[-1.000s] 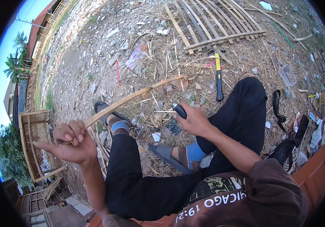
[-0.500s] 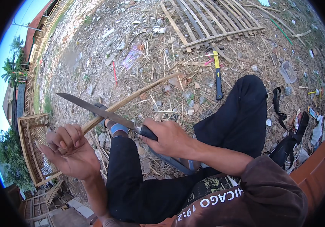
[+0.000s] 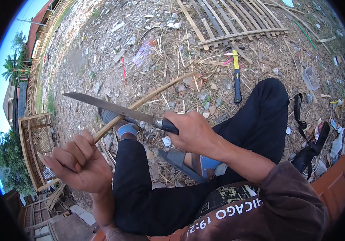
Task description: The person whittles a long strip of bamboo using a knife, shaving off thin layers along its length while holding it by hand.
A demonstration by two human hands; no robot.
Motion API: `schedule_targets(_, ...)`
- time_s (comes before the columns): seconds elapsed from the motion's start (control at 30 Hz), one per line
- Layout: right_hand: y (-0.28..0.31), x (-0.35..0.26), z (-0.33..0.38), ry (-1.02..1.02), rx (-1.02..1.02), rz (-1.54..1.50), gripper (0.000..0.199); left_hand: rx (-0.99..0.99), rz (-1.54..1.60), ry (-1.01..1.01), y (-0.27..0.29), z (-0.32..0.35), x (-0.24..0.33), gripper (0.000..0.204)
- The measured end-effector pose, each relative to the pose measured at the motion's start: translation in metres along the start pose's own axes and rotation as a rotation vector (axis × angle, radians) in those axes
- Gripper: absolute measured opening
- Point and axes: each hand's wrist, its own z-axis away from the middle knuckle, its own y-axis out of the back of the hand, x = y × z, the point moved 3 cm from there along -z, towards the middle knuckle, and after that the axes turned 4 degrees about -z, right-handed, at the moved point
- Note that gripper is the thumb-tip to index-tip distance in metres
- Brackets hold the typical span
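Note:
My left hand is closed around the near end of a long thin bamboo strip, which runs up and to the right over the littered ground. My right hand grips the dark handle of a long knife. The blade points left and lies across the strip just beyond my left hand. My legs in dark trousers and my sandalled feet are below both hands.
A hammer with a yellow and black handle lies on the ground ahead. A panel of bamboo slats lies beyond it. A woven bamboo frame stands at the left. A black strap and scattered litter lie at the right.
My right hand has come up from my knee with the knife, swung the blade left and laid it across the strip. My left hand keeps its hold on the strip.

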Motion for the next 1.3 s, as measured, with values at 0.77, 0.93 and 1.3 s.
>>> schedule_targets(0.77, 0.013, 0.069, -0.001, 0.053, -0.016, -0.002, 0.014, -0.039, -0.069, -0.007, -0.007, 0.0, -0.02, 0.05)
schedule_targets(0.93, 0.026, 0.146, -0.02, -0.35, 0.206, 0.271, 0.015, 0.23, -0.077, 0.054, -0.009, 0.001, -0.025, 0.049)
schedule_targets(1.3, 0.016, 0.121, -0.008, -0.391, 0.165, 0.101, 0.019, 0.252, -0.107, 0.087, -0.007, -0.014, -0.026, 0.05)
